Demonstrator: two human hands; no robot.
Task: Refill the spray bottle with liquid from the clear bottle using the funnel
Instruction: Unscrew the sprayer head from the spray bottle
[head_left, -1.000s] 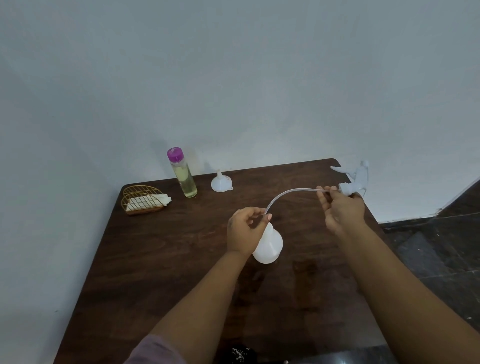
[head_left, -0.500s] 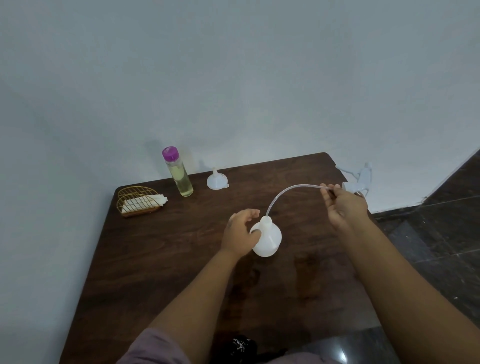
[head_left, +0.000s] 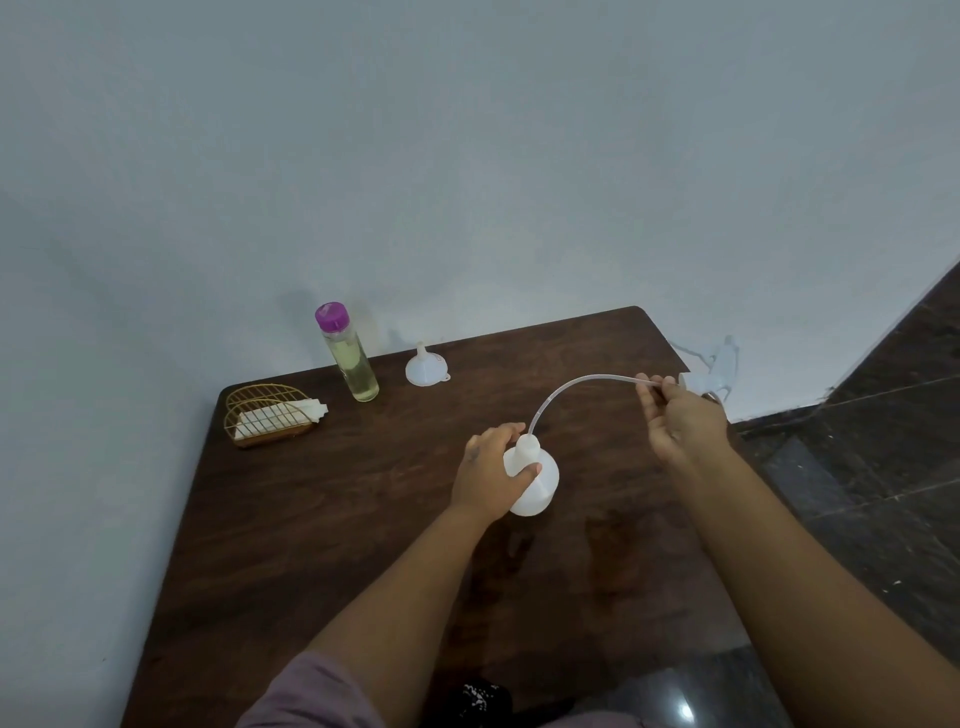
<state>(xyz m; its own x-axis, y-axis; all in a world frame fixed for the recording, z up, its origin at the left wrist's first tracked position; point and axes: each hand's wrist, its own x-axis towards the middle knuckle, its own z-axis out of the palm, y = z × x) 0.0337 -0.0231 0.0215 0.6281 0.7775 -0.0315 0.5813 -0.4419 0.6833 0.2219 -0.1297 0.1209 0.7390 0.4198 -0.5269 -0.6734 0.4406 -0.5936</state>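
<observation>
A white spray bottle body (head_left: 540, 478) stands on the dark wooden table (head_left: 332, 519); my left hand (head_left: 488, 473) grips it from the left at its shoulder. My right hand (head_left: 685, 421) holds the white spray head (head_left: 711, 374) over the table's right edge. The head's clear dip tube (head_left: 571, 387) arcs back down into the bottle's neck. A clear bottle (head_left: 350, 356) with a purple cap and yellowish liquid stands at the back. A small white funnel (head_left: 426, 366) sits upside down to its right.
A gold wire holder (head_left: 265, 415) with white napkins sits at the table's back left corner. A pale wall runs close behind the table. Dark tiled floor (head_left: 872, 509) lies to the right.
My left hand slid from the bottle's neck down to its shoulder. The spray head and tube stay pulled out to the right, with the tube tip still at the neck.
</observation>
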